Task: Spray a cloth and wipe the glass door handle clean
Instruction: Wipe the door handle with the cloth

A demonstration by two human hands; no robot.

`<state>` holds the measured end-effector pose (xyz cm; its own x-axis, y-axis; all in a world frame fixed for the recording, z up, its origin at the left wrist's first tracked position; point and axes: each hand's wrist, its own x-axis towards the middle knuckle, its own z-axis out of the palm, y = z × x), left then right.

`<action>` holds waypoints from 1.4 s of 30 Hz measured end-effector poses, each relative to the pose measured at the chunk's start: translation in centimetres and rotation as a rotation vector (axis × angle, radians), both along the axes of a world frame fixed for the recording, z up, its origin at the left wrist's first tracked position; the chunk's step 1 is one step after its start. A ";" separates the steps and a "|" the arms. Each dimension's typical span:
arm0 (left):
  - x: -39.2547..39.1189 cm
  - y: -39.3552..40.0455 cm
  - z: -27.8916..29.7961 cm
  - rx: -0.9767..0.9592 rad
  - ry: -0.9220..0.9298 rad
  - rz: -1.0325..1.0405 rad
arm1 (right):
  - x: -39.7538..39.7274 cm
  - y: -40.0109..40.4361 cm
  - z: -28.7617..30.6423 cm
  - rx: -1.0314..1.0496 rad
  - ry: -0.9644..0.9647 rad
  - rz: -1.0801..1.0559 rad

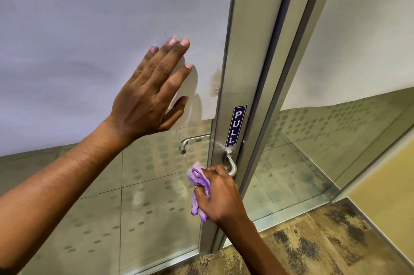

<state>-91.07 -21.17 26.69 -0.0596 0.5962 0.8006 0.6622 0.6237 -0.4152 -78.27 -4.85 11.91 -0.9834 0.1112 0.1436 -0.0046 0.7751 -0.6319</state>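
Observation:
A steel lever handle (230, 163) sticks out of the metal door stile (244, 72), just below a blue PULL sign (235, 126). My right hand (220, 194) is closed around a bunched purple cloth (199, 181) and presses it against the handle's grip, which the hand and cloth hide. My left hand (149, 90) lies flat with fingers spread on the frosted glass door (94, 28), up and left of the handle. A second handle (190, 142) shows through the glass on the far side. No spray bottle is in view.
A fixed glass panel (336, 131) with a dotted pattern stands right of the door frame. Patterned brown carpet (313, 247) covers the floor at the bottom right, beside a yellow wall (389, 187).

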 end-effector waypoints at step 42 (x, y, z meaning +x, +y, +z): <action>0.0 0.2 0.0 -0.002 0.013 0.023 | -1.7 12.3 -1.8 -0.376 0.251 0.287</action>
